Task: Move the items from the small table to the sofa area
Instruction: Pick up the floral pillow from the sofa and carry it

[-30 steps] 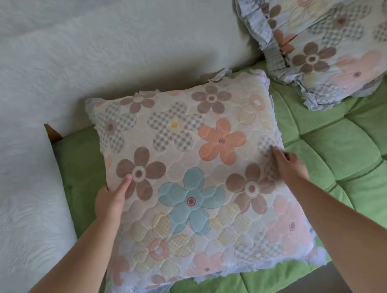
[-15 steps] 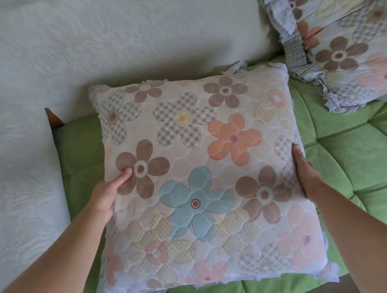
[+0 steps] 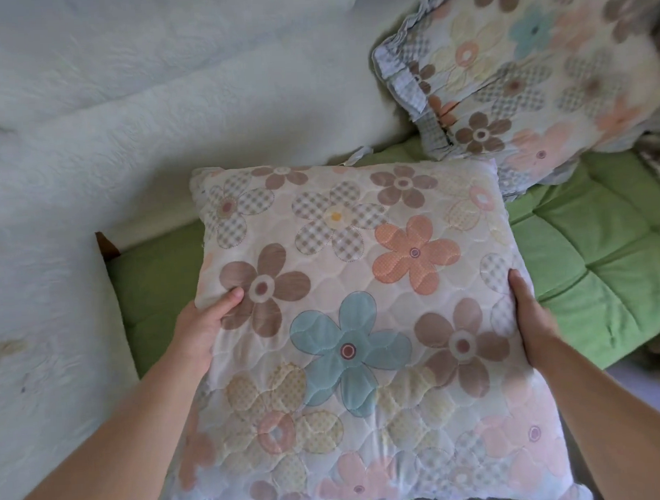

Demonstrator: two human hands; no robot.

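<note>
Flowered cushion (image 3: 347,325) gripped at its two side edges, left hand (image 3: 202,325) with thumb laid on the top face, right hand (image 3: 531,323) with thumb along the border, over the green sofa seat (image 3: 607,243), far edge close to the white-covered backrest (image 3: 161,125). Bare green seat beyond the right hand, up to a second flowered cushion (image 3: 521,67) cut off at the frame's corner; only a narrow green strip beyond the left hand before the white armrest (image 3: 39,341). Fingers of both hands hidden under the cushion; contact with the seat impossible to tell.
</note>
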